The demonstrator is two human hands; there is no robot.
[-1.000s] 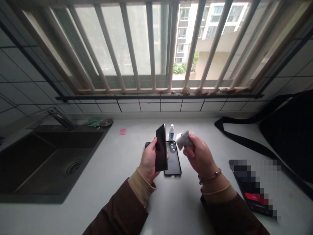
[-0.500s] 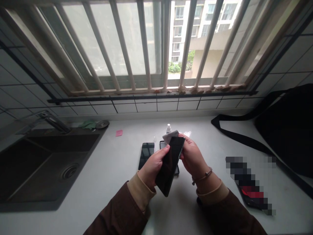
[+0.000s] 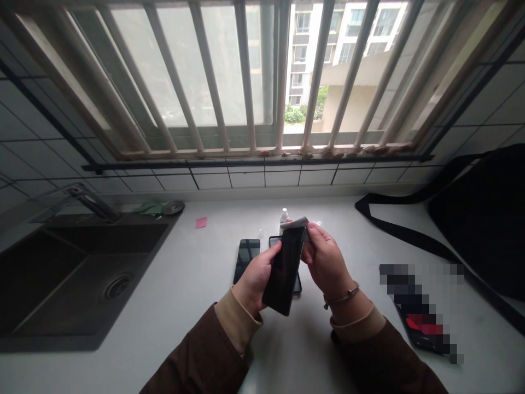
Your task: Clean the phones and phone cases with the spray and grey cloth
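My left hand grips a black smartphone by its left side, thumb lying on the dark screen. At the phone's top right corner, my right hand is closed on a thin grey cloth, pinched between thumb and fingers and lying against the top edge. Below the held phone, a black-rimmed phone case lies on the counter, mostly hidden. To its left rests a second phone, partly covered by my left hand. A small white-capped bottle stands just behind the cloth.
A dark sink with a faucet is at the left. A pink note lies on the white counter. At the right are a black bag with its strap and a pixelated dark object. A barred window is behind.
The phone has turned more upright, its lower end moving up and right. My right hand and the cloth have shifted slightly right, and the cloth now lies flatter along the phone's top edge.
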